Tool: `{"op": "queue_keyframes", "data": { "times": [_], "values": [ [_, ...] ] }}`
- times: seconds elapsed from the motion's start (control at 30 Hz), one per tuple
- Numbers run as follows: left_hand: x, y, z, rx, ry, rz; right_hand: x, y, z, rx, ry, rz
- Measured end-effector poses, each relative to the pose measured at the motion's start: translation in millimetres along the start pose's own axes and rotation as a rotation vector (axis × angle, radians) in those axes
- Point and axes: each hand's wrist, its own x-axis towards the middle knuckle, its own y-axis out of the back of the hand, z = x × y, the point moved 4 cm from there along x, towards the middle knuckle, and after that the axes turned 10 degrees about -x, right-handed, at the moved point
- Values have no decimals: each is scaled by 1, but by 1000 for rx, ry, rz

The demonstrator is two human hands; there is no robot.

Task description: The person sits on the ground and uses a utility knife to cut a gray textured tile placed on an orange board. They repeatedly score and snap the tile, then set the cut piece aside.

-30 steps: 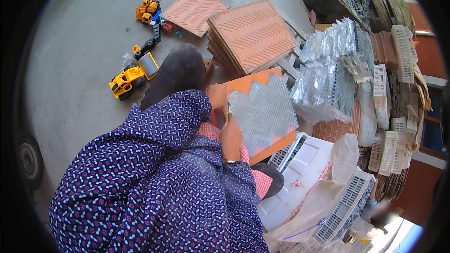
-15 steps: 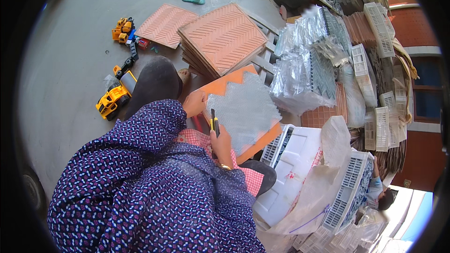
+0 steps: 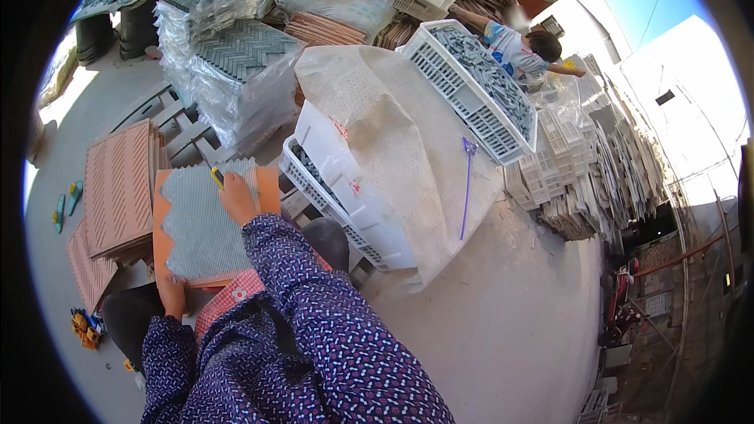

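Right hand [image 3: 238, 198]: fingers closed round cutter [image 3: 217, 178] near far edge of sheet [image 3: 203, 235]. Sheet on board [image 3: 269, 188]. Left hand [image 3: 171, 295] at board's near-left corner, finger closure unclear. Likely trimming; next stroke calls for steady board.

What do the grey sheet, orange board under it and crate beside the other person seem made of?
Grey sheet: perhaps mesh, matte, finely textured.
Orange board: smooth, evenly coloured; plastic or painted wood, unclear.
Crate: probably moulded white plastic, matte, regularly slotted.
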Motion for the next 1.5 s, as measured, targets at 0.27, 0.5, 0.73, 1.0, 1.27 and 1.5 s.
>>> {"op": "queue_keyframes", "data": {
  "times": [0.27,0.5,0.73,1.0,1.27,1.5],
  "values": [
    [28,30,-45,112,17,106,49,-7,5,-174,37,-304],
    [60,18,-64,144,-8,78,5,-14,50,-170,107,-167],
    [77,29,-47,371,-101,83,6,4,52,-151,-46,-141],
    [35,52,7,344,98,203,64,-14,17,-284,300,-116],
    [78,52,4,373,-20,203,36,-1,23,-333,114,-63],
    [160,47,64,407,-173,27,-72,39,36,-496,-29,24]
  ]
}}
